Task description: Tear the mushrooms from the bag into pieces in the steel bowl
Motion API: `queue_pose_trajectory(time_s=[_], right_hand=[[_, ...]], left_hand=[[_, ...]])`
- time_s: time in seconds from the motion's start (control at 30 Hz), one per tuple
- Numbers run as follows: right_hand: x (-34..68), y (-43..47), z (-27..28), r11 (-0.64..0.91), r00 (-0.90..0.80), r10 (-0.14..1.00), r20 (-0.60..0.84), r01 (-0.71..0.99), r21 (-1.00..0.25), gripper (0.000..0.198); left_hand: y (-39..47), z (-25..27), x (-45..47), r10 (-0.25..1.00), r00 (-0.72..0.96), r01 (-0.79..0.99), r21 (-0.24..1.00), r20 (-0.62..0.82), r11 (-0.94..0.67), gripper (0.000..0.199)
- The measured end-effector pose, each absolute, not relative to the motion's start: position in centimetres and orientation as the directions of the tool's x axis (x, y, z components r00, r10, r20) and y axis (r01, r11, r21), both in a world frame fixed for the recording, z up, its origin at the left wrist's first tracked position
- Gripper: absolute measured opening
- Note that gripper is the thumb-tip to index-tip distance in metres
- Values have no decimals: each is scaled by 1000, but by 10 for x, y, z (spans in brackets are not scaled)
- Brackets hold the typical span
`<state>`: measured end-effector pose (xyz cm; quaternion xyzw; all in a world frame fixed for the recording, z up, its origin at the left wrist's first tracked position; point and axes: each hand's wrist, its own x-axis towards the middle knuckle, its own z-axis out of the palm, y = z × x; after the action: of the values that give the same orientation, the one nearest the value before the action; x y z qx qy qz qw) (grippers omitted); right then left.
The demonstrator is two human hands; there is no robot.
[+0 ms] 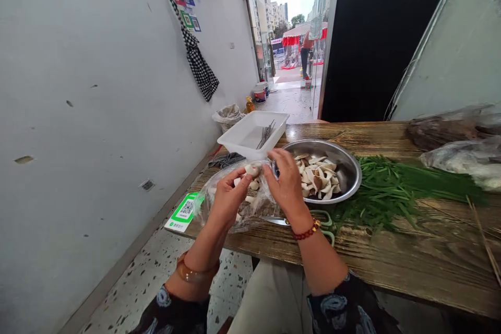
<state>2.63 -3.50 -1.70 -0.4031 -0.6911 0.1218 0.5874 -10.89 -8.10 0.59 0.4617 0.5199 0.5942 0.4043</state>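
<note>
In the head view, both forearms reach forward from the lower edge over the tabletop (391, 261) and lean inward, so the hands nearly meet. The left forearm slants up and to the right, an amber bangle (195, 273) resting below the wrist. The left hand (230, 195) is turned inward, its fingers bent and its thumb pressed toward them, gripping a white mushroom piece (252, 170) at the fingertips. That piece is above the clear plastic bag (211, 203), which lies spread on the tabletop with more mushroom pieces in it.

The right forearm slants up and to the left, a red bead bracelet (307, 231) around its wrist. The right hand (287, 182) is partly open: the fingers curve toward the left hand, the thumb apart from them and close to the gripped piece. Nothing can be seen held in it; whether the thumb touches the piece I cannot tell. Scissors (326, 219) lie beneath the right wrist. Just beyond this hand is the metal bowl (352, 180), holding sliced mushrooms (319, 177), with green leaves (387, 182) to its right.
</note>
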Motion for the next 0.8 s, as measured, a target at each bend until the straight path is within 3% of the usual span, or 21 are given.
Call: queue_pose_trajectory(time_s=[0.07,0.13,0.27,0.37,0.43,0.53,0.7,0.8], right_hand=[[22,-36,-18,674,-120,735,667,240,-699,27],[19,-34,-20,635,-119,772,624,112,-764,26],[17,-26,-24,535,116,842,527,-47,-844,23],[19,-26,-21,515,304,832,465,-108,-850,23],[22,-29,-17,558,396,780,484,-91,-825,22],[26,-34,-10,641,441,690,573,-6,-767,16],[27,-35,-8,671,419,630,654,132,-730,10],[24,-34,-13,687,356,606,712,218,-694,8]], left_hand=[[-70,13,-103,973,-201,-51,991,111,-124,38],[-62,20,-101,982,-158,-65,991,102,-113,34],[-49,29,-95,995,-45,-64,993,94,-97,34],[-36,31,-81,986,-104,-72,987,133,-141,43],[-24,29,-71,979,-144,-94,983,146,-160,47],[-6,23,-62,987,-75,-117,982,139,-147,45],[-9,20,-70,956,-108,-12,961,273,-276,34],[-31,25,-83,951,-167,-83,958,259,-275,30]])
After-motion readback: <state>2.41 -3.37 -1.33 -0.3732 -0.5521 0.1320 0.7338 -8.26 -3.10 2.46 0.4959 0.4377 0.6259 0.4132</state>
